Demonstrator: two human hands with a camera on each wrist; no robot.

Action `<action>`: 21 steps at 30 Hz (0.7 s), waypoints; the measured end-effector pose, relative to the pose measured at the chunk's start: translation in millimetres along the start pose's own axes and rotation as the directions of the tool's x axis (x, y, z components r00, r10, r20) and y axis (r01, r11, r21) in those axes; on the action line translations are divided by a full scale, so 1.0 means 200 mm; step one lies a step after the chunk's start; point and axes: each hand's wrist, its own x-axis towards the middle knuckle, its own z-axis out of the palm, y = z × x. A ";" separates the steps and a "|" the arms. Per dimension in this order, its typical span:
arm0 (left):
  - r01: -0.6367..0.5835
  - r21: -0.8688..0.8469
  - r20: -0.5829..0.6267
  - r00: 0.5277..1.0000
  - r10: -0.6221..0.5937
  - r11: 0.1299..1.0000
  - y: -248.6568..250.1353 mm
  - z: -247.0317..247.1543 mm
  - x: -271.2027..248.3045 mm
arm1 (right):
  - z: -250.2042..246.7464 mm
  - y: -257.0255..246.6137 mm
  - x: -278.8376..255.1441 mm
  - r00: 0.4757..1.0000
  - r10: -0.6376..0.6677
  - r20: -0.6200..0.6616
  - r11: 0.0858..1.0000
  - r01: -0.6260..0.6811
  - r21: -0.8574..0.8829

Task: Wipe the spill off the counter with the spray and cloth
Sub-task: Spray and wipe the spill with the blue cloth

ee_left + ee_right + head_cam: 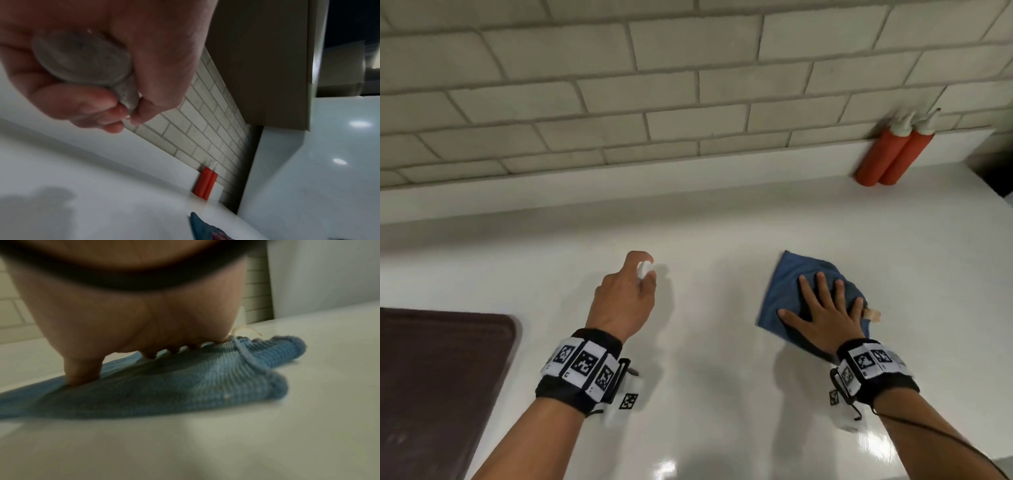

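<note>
Nearest the head camera, two banded forearms are seen reaching forward over the white counter, with a dark mat at the near left. The left hand is curled round a small spray bottle, gripped upright and held above the surface; in the left wrist view the bottle's round base is enclosed by the fingers. The right hand is laid flat, fingers straight and spread, on the blue cloth, which is pressed against the counter; in the right wrist view the cloth is bunched toward its right edge, where a pale tag shows. No spill can be made out on the glossy surface; it may be under the cloth or too faint to tell. The cloth lies well to the right of the bottle, with bare counter between them. Wiping is judged to fall to the right hand, already on the cloth, while the spray would have to be aimed rightward from the left. Two red bottles stand against the tiled wall at the far right, well apart from both hands.
</note>
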 end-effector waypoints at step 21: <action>0.195 -0.216 -0.062 0.975 -0.213 0.957 -0.74 -0.45 -0.28 | 0.40 -1.54 -0.21 0.805 -0.594 0.002 0.796 0.587 -0.148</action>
